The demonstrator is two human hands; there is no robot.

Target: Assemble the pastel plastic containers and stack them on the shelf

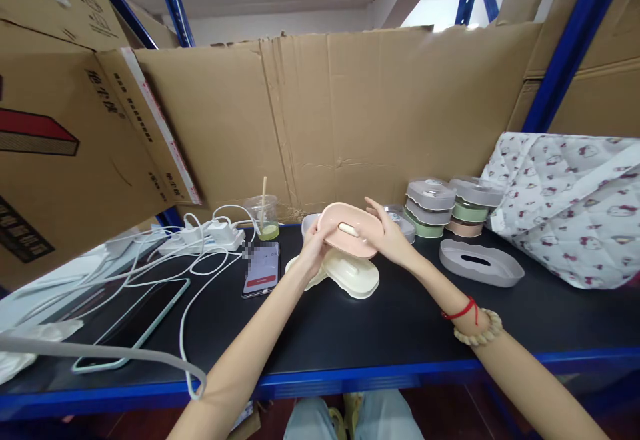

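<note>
A pink oval plastic piece (340, 213), with a slot in its middle, is held tilted above the table between both hands. My left hand (314, 247) grips its left end, thumb on top. My right hand (393, 237) is closed on its right end, with one finger raised off it. Just beneath lie cream plastic pieces (357, 280) with wavy edges, partly covered by the pink one. Behind my hands, grey-rimmed clear-topped boxes (406, 225) are partly hidden.
Stacked boxes (431, 208) in grey, green and pink stand at the back right, near a grey slotted piece (480, 263) and a patterned bag (565, 207). Left are a lit phone (262, 268), a cup (269, 220), tangled white cables (200, 260) and a tablet-like device (135, 323).
</note>
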